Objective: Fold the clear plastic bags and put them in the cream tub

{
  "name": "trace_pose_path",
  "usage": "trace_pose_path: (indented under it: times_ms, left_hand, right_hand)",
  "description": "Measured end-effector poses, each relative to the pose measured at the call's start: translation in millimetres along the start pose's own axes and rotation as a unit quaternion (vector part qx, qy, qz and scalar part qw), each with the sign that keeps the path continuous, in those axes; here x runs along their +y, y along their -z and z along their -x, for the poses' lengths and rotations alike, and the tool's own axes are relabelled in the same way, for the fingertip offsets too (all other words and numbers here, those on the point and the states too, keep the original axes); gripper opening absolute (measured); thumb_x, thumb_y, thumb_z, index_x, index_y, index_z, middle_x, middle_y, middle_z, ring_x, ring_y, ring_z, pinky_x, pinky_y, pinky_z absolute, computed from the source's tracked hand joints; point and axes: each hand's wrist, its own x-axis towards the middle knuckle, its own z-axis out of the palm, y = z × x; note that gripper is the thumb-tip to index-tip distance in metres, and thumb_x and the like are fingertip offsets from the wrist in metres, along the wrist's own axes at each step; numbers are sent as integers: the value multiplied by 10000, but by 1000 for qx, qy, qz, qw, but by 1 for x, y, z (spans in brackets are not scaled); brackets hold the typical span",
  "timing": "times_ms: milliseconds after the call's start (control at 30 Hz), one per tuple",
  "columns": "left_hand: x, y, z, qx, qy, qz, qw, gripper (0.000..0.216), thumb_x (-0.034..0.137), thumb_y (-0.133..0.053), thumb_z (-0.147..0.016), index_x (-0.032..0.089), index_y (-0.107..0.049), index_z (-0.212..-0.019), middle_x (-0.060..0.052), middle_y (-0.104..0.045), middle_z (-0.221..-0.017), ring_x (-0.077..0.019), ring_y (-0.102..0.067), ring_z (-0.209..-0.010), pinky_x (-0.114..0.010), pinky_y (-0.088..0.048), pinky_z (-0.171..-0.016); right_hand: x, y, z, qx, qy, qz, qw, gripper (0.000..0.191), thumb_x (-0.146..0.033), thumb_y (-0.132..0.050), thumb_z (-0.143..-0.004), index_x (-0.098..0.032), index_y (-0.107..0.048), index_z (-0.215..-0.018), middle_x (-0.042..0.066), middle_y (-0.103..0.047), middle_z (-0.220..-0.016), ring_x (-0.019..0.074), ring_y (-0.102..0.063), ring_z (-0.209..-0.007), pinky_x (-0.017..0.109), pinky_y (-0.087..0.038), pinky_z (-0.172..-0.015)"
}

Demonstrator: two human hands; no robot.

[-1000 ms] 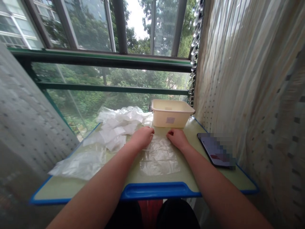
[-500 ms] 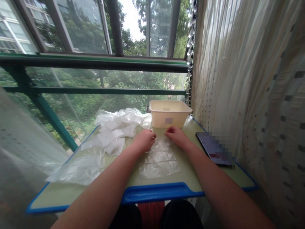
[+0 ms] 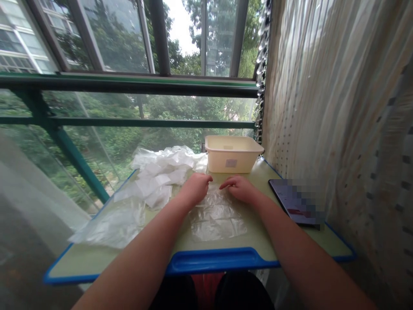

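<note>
A clear, creased plastic bag [image 3: 219, 221] lies flat on the table in front of me, its far end between my hands. My left hand [image 3: 196, 189] rests at the bag's far left side with its fingers curled in. Whether it grips the film there, I cannot make out. My right hand [image 3: 241, 188] is at the far right side of the bag. Its index finger is stretched toward the film and the other fingers are loosely bent, with nothing visible in them.
A pile of crumpled clear plastic bags [image 3: 161, 172] covers the table's far left, with another bag [image 3: 112, 226] nearer me. A cream plastic basin [image 3: 245, 161] stands at the back. A dark tablet-like device [image 3: 288, 204] lies right. The table [image 3: 72, 269] has a blue edge.
My right hand has gone from a pinch near the basin to a stretched index finger, slightly nearer the bag. The left hand has barely moved. The whole view has shifted slightly.
</note>
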Motion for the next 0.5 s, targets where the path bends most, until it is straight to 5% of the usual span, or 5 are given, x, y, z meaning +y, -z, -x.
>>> trace_pose_path:
  times_ms: [233,367,500]
  left_hand:
    - [-1,6,0,-13,0,62,998,360,32,-425,-645,235,-693,-774,6,-665,-864,-152,-576,-851,-242,-439,-825]
    - [-17,5,-9,36,88,71,993,454,4,-343,-652,171,-655,-936,-43,-659,-975,-159,-578,-914,-272,-427,-856]
    - [-32,13,-13,7,136,96,986,433,24,-352,-653,143,-621,-971,-33,-685,-885,-129,-616,-800,-221,-467,-730]
  right_hand:
    - [5,-4,1,14,6,35,999,375,-10,-459,-643,-217,-738,-786,41,-576,-841,157,-535,-816,277,-395,-839]
    - [3,-4,2,-19,3,40,999,318,-66,-500,-683,-247,-737,-792,33,-589,-869,171,-522,-857,297,-363,-870]
    - [1,-1,3,-20,-7,30,999,236,-146,-542,-707,-236,-733,-814,47,-587,-904,188,-512,-903,306,-354,-882]
